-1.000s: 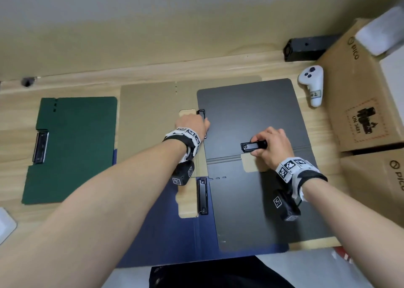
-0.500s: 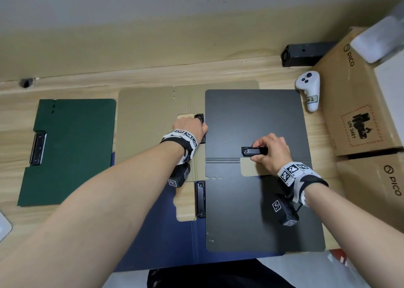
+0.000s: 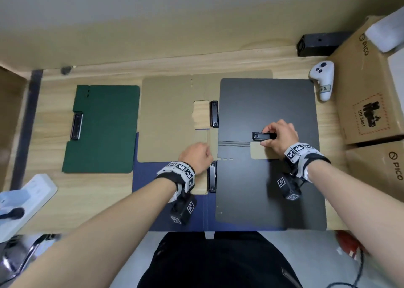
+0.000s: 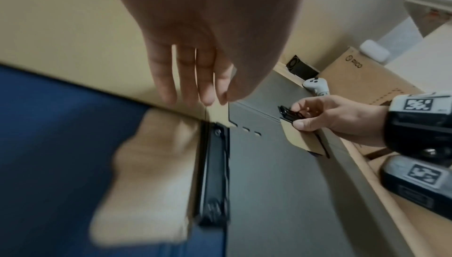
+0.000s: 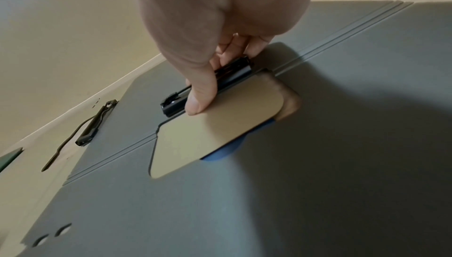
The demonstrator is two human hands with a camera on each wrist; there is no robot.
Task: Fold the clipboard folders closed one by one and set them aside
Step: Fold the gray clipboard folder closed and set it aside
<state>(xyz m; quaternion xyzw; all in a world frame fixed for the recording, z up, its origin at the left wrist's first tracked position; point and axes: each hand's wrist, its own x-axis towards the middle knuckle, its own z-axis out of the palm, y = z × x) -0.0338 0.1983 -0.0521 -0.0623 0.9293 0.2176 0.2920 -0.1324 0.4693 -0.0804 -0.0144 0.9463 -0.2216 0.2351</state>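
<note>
An open black folder (image 3: 266, 178) lies flat on the right, over an open tan folder (image 3: 170, 117) and an open blue folder (image 3: 153, 200). My right hand (image 3: 267, 138) pinches the black folder's clip (image 3: 259, 136) between thumb and fingers; the right wrist view shows this right hand (image 5: 220, 79) on the clip (image 5: 176, 104). My left hand (image 3: 196, 156) is over the tan folder's near edge, beside the blue folder's clip (image 3: 212, 176). Its fingers (image 4: 195, 87) are straight and hold nothing. A closed green folder (image 3: 102, 130) lies at the left.
A white controller (image 3: 322, 78) and cardboard boxes (image 3: 367, 91) stand at the right, with a black box (image 3: 317, 44) behind them. A power strip (image 3: 28, 198) sits at the near left. The tan folder's clip (image 3: 214, 114) is uncovered.
My left hand has left the tan folder's clip and pulled back toward me to the tan folder's near edge. The black folder now lies square. My right hand still pinches its clip.
</note>
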